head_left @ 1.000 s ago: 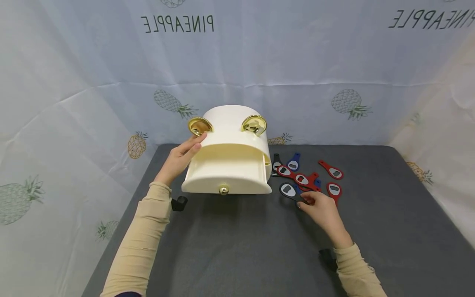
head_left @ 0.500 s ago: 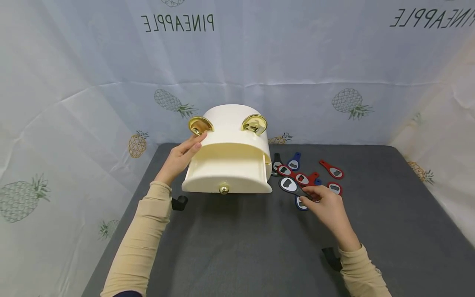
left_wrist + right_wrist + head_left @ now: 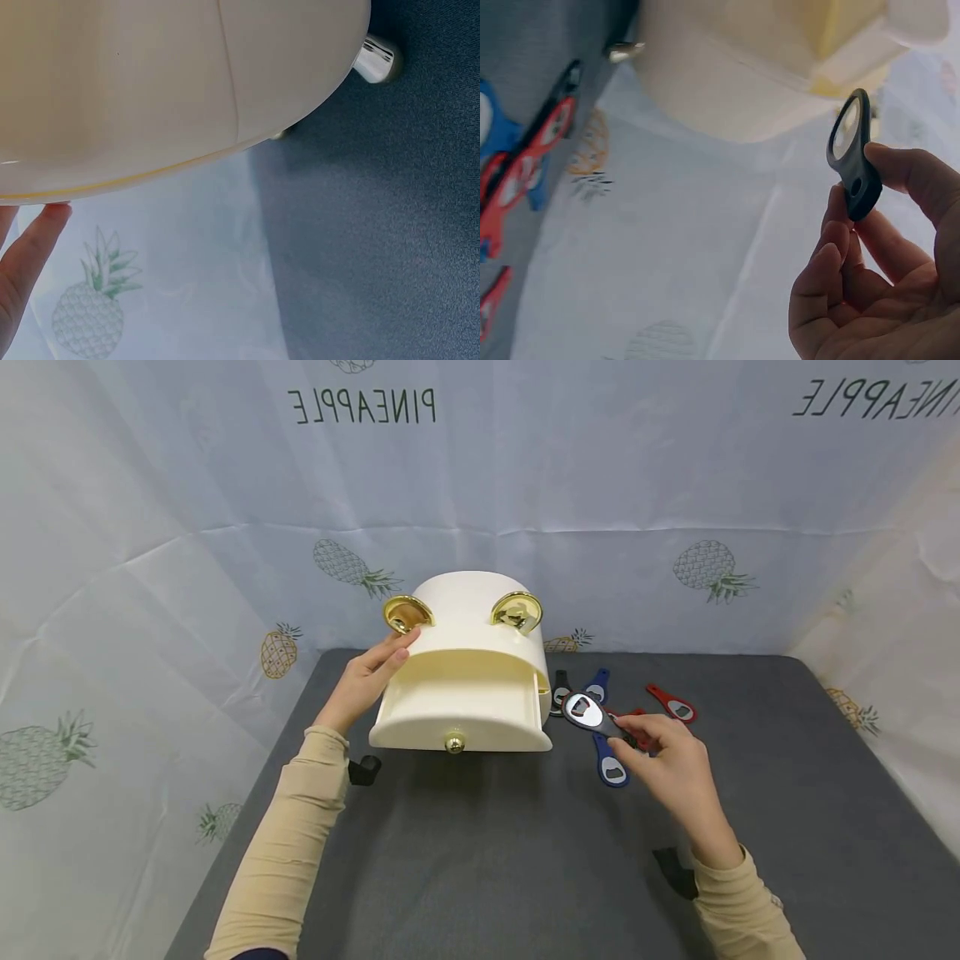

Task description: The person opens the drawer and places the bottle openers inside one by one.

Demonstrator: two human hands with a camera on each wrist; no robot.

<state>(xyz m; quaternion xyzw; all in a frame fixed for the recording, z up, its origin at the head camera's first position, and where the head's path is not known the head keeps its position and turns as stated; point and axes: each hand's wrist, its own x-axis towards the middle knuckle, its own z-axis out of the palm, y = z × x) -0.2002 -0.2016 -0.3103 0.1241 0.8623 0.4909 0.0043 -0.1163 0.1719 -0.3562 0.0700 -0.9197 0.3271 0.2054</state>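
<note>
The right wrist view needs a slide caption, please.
Right hand pinches a black bottle opener near a cream drawer box, red and blue openers at left.

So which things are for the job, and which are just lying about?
Seems for the job:
right hand, pinching a black opener
left hand, touching the cream box
the box's open drawer

Lying about, though maybe job things too:
red openers
blue openers
another black opener

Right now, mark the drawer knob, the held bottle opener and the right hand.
Drawer knob [image 3: 454, 742]: head view, round front.
Held bottle opener [image 3: 858, 163]: right wrist view, handle.
Right hand [image 3: 670, 758]: head view, back.
</note>
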